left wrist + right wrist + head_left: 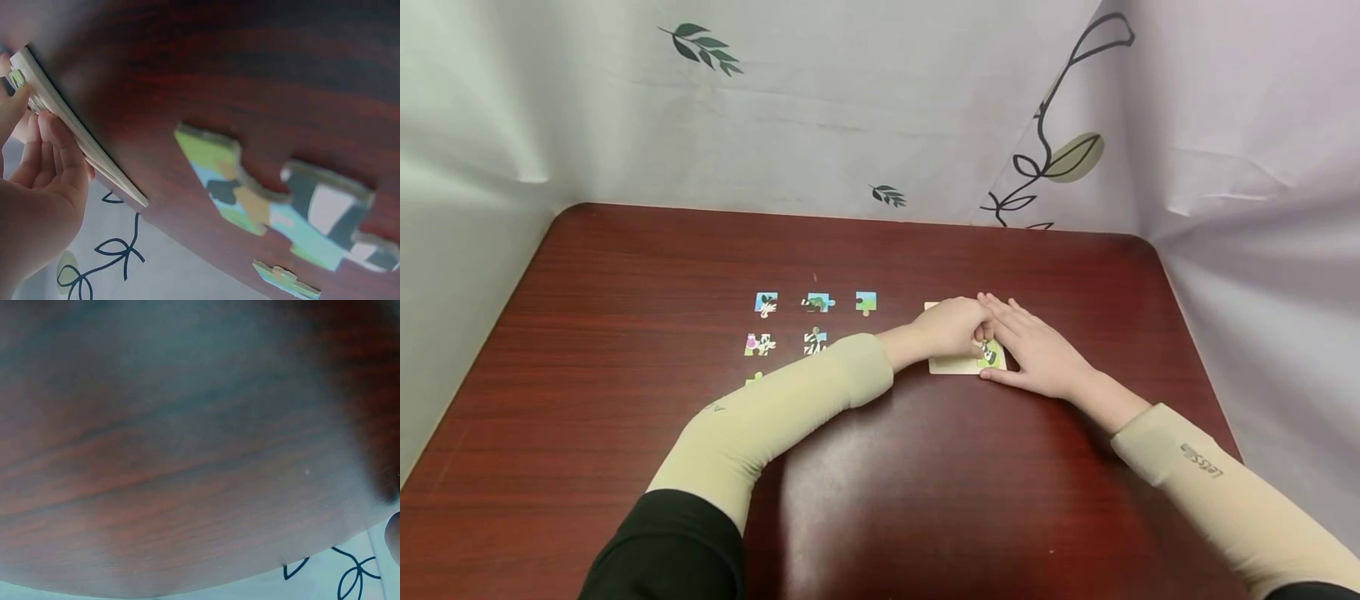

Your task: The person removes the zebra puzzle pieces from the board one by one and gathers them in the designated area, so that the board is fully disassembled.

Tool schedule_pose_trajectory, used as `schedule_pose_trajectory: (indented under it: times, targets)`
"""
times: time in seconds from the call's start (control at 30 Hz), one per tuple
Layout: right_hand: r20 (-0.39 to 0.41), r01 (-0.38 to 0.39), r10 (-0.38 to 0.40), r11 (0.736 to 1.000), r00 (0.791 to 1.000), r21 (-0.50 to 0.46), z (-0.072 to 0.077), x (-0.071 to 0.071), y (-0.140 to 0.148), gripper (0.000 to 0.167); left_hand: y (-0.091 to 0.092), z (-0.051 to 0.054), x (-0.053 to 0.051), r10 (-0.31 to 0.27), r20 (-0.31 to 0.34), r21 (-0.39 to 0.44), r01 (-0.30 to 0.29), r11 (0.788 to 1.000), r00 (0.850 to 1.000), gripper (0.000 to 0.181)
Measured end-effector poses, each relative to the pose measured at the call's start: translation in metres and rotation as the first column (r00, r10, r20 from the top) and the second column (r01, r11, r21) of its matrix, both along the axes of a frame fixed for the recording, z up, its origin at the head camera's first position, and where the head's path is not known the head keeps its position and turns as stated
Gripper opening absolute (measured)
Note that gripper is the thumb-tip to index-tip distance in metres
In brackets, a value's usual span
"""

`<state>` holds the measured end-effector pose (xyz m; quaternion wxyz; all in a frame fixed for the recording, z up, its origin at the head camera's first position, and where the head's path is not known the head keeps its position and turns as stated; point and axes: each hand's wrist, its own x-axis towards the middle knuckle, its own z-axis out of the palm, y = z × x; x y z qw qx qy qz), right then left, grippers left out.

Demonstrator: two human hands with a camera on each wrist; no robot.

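A pale puzzle board (pixel 955 366) lies on the table, a green piece with a panda (pixel 991 355) at its lower right corner. My left hand (pixel 951 327) reaches over the board with curled fingers. In the left wrist view its thumb and fingertips pinch at a puzzle piece (pixel 19 78) on the board; that piece is mostly hidden. Flat along the board's right side rests my right hand (pixel 1037 350), its fingers straight and its thumb by the lower edge. The right wrist view catches only a sliver of hand at its right edge.
Left of the board lie several loose jigsaw pieces, among them a blue-green one (pixel 866 302), a tree piece (pixel 818 302) and a zebra-striped one (pixel 815 340). The left forearm partly covers the nearest ones. A white curtain (pixel 820 125) stands behind the dark red table (pixel 925 517).
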<state>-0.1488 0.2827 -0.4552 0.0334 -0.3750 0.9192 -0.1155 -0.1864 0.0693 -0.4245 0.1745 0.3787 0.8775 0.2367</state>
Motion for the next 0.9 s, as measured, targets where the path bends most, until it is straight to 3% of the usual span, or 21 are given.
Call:
schedule_pose_trajectory:
  times: [0.27,0.7,0.9]
  targets:
    - [-0.024,-0.003,0.003,1.0,1.0,0.017,-0.002,0.0,0.002,0.098,0.0,0.002,0.003,0.035,0.029,0.049,-0.036,0.998,0.999,0.014]
    - [-0.027,-0.006,0.006,1.0,1.0,0.014,-0.002,0.002,0.002,0.103,0.0,-0.002,0.003,0.078,0.049,0.128,-0.083,0.988,0.996,0.005]
    - [-0.008,-0.008,0.009,1.0,1.0,0.025,-0.001,0.002,0.002,0.098,-0.011,0.003,-0.002,0.101,0.055,0.193,-0.109,0.975,0.993,0.004]
